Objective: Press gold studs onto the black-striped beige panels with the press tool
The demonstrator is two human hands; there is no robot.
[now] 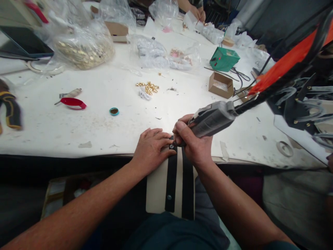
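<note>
Head view: we see the left hand [152, 149] resting flat on a cream panel with black stripes [156, 194] at the edge of the counter [104, 139], its fingers [161, 137] spread and gripping nothing. The right hand [194, 147] closes its fingers [180, 128] around a grey handheld power tool [212, 119], just beside a metal stud [171, 146] on the panel.
</note>
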